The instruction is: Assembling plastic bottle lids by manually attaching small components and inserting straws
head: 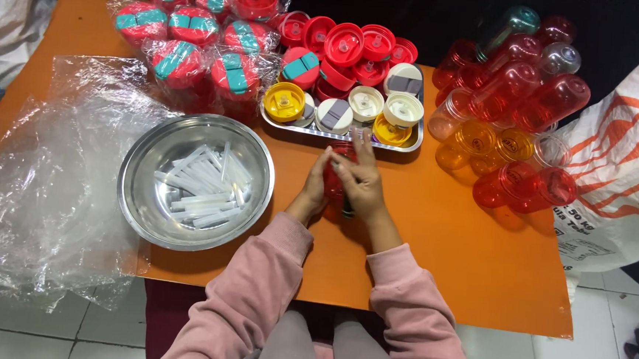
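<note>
One red bottle (336,184) is gripped between the left hand (313,190) and right hand (360,182), fingers closed around it, at the orange tabletop's (448,246) centre, just before the steel tray (341,135) of lids.

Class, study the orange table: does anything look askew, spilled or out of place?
Mostly orderly. The crumpled clear plastic sheets hang over the table's left edge, and the empty cups at right lie tumbled in a loose heap. The white straws stay inside the steel bowl.

Both hands (345,181) together, fingers curled
</note>
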